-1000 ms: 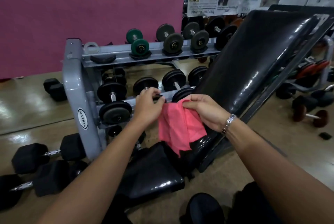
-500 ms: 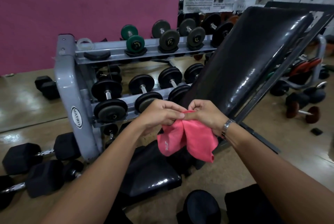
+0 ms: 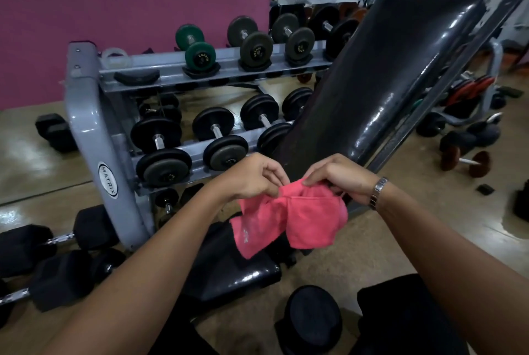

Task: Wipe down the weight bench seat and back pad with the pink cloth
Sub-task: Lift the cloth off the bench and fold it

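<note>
Your hands have drawn slightly apart since the last frame, left hand (image 3: 254, 180) and right hand (image 3: 337, 177) each pinching the cloth (image 3: 289, 217) at mid-frame, over the seat (image 3: 240, 271), below the back pad (image 3: 380, 79).

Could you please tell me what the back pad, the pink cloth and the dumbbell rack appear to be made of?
Back pad: probably black vinyl or leatherette, glossy with bright highlights and creases. Pink cloth: soft matte fabric, perhaps microfibre; it drapes and folds. Dumbbell rack: likely grey painted metal, smooth with a slight sheen.
</note>
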`<state>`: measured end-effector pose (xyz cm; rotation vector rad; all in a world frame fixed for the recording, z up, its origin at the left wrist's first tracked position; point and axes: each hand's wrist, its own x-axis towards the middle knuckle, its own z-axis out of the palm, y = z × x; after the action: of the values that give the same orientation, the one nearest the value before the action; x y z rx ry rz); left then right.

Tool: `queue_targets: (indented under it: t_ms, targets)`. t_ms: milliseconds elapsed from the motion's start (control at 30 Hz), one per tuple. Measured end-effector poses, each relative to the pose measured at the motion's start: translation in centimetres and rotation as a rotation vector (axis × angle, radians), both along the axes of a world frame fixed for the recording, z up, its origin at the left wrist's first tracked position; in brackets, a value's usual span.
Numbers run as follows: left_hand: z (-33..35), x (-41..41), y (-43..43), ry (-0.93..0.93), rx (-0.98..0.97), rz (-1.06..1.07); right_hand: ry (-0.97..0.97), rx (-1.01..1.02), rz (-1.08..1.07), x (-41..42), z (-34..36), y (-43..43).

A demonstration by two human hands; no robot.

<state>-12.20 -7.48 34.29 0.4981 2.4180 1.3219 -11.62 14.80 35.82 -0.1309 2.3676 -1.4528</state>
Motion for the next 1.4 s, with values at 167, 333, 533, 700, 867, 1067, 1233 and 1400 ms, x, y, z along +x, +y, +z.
queue_targets:
  t_ms: [167,333,533,700,867,1067,1233,1400]
  targets:
    - [-1.6,0.0,0.4,-0.088,-0.047,-0.093,0.097,0.08,0.032,0.7,-1.0,2.4]
    - [-4.0,-0.8,0.4,-0.061,-0.257,-0.121,0.224,0.216,0.073,1.6,-3.2,4.8]
    - [-8.2,0.7,2.0,-0.111,-0.406,-0.215,0.168,0.352,0.1,5.6,-6.3,8.3]
    - [-12.2,3.9,2.5,-0.352,-0.377,-0.39,-0.036,0.408,0.176,9.8,-10.3,9.8]
    - [-16.0,5.3,2.7,-0.567,-0.35,-0.451,-0.27,0.366,0.194,11.7,-14.2,10.6]
    - [-20.3,4.0,4.0,-0.49,-0.442,-0.289,-0.426,0.42,0.017,10.4,-19.9,10.9]
    - [-25.4,3.8,5.5,-0.221,-0.487,-0.006,-0.342,0.545,-0.12,9.3,-24.9,10.4]
    - [-28.3,3.9,7.9,-0.061,-0.529,0.319,-0.192,0.637,-0.32,8.1,-28.0,9.8]
